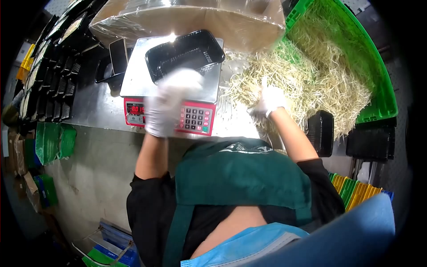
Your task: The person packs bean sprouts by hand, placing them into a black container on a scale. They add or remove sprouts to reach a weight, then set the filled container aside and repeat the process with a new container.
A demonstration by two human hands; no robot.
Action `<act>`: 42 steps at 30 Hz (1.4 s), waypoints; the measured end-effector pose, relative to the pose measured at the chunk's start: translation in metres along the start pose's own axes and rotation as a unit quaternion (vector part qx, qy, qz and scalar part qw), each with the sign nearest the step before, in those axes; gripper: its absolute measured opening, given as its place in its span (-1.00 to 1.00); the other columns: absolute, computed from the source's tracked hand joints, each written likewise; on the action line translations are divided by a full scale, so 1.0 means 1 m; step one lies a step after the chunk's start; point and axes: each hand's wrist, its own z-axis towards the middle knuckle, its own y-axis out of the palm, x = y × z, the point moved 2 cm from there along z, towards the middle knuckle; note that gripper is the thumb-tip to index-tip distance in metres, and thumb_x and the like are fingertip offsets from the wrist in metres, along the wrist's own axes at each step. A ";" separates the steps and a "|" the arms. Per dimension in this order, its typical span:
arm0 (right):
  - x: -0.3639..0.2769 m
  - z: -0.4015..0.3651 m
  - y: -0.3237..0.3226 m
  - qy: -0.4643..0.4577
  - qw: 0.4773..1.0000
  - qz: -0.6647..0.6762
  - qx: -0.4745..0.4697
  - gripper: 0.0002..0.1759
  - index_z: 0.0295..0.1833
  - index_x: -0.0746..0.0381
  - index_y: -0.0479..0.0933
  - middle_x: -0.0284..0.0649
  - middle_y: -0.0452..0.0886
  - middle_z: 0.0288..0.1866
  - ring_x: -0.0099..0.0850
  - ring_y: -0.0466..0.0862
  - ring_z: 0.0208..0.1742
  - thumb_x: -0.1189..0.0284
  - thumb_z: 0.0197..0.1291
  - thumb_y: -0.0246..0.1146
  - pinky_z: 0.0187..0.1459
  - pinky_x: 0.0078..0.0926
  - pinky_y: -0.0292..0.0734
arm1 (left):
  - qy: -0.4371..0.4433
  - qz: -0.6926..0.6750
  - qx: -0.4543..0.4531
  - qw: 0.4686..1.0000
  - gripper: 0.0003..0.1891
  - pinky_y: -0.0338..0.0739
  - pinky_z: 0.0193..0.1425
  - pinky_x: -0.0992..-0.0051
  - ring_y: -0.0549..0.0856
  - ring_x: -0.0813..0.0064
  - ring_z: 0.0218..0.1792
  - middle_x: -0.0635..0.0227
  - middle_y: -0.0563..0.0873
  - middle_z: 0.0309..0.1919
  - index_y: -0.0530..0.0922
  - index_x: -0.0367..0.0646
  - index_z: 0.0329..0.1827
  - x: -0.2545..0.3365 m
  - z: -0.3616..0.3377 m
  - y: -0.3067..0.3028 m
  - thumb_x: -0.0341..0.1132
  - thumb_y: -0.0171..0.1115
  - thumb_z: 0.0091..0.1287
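Note:
My left hand (173,100), in a white glove, is blurred by motion over the front of a digital scale (194,119) with a red frame and keypad. Its fingers reach the near edge of a black plastic tray (178,55) on the scale's metal plate; whether they grip it cannot be made out. My right hand (272,101), also gloved in white, is at the near left edge of a large heap of pale bean sprouts (307,75). Its thumb and fingers close around some sprouts, with the fingertips partly hidden among them.
A green crate (382,84) lies tipped behind the sprouts. A plastic-wrapped carton (191,22) stands behind the scale. Stacked black trays (53,84) fill the left side, and more black trays (321,133) sit by my right forearm. Green crates (55,142) are at lower left.

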 end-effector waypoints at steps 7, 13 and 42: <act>0.037 0.014 0.019 0.000 0.976 0.216 0.002 0.11 0.31 0.46 0.27 0.08 0.66 -0.10 -0.16 0.69 -0.05 -0.03 -0.28 0.50 0.06 -0.39 0.57 | -0.019 -0.015 0.211 0.977 -0.39 0.32 0.35 0.42 0.47 0.33 0.24 0.08 0.48 0.23 0.32 -0.32 0.35 -0.050 0.016 -0.054 -0.54 0.20 0.17; 0.094 -0.007 0.006 -0.081 0.879 0.406 0.236 -0.08 0.26 0.22 0.44 0.07 0.58 0.13 -0.19 0.59 0.15 0.11 -0.31 0.54 0.18 -0.35 0.47 | -0.253 -0.033 0.356 0.899 -0.54 0.52 0.02 0.47 0.62 0.28 -0.09 0.10 0.64 -0.05 0.50 -0.34 0.15 -0.094 0.052 -0.015 -0.53 0.03 0.11; -0.110 0.004 -0.141 -0.340 0.900 0.133 0.236 -0.17 0.03 0.30 0.51 0.04 0.60 -0.15 -0.05 0.62 -0.09 0.00 -0.34 0.54 -0.02 -0.24 0.51 | -0.011 0.443 -0.181 0.878 0.06 0.14 0.45 0.20 0.31 -0.03 0.38 -0.09 0.26 0.39 0.08 -0.30 0.48 -0.022 0.072 -0.026 0.28 0.26 0.10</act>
